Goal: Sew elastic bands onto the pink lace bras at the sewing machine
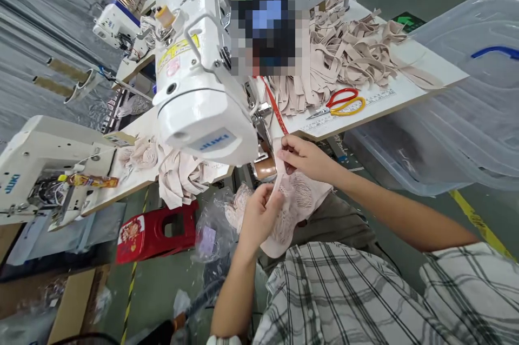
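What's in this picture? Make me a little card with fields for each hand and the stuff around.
left hand: pinches the pale pink lace fabric piece
right hand: grips the same piece's top edge, beside the white sewing machine
white table: red-and-yellow-handled scissors, pile of beige fabric strips
floor: red plastic stool

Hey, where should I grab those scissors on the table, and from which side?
Probably best to take the scissors by the red and yellow loops, coming from the right. They lie flat on the table, blades closed and pointing left toward the sewing machine, and the loop end is free of straps.
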Action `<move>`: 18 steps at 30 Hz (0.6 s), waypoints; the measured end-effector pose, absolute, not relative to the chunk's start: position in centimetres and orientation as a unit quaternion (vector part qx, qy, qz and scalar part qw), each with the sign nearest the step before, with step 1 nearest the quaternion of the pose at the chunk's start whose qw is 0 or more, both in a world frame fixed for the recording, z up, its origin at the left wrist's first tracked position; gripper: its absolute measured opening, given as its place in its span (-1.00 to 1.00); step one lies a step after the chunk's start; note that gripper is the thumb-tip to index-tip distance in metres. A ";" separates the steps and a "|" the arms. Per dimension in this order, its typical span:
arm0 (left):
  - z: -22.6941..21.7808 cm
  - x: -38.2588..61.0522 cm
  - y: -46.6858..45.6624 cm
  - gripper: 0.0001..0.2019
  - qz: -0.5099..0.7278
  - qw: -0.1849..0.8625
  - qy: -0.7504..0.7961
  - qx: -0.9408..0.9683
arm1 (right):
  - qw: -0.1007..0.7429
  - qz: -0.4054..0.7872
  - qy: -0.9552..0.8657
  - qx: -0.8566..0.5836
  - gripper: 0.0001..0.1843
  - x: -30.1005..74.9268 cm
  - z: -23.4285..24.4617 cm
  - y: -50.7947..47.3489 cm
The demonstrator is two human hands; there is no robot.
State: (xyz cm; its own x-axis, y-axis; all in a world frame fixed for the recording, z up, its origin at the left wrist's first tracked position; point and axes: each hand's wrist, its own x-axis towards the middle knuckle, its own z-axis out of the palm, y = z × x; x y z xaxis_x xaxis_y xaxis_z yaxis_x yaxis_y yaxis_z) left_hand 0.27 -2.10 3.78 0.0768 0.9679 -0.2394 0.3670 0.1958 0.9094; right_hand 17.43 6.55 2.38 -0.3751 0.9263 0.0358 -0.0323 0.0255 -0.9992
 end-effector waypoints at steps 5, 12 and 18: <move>5.1 3.3 -4.9 -0.41 0.313 0.702 0.449 0.457 | 0.409 0.556 -0.634 -0.348 -0.75 20.2 6.9 2.6; 7.1 8.4 -8.8 -0.30 0.336 0.787 0.301 0.420 | 0.418 0.523 -0.681 -0.298 -0.74 24.0 15.1 -2.5; 7.3 10.3 -10.8 -0.35 0.372 0.798 0.257 0.399 | 0.406 0.522 -0.684 -0.308 -0.74 24.6 15.8 -4.7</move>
State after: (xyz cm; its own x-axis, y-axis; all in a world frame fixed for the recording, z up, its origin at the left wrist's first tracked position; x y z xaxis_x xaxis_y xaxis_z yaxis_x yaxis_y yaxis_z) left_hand 10.31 -10.79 7.26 0.5922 0.7979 -0.1126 -0.3879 0.4048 0.8281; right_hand 24.59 -4.68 15.81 -0.4808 0.8451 0.2336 -0.0023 0.2652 -0.9642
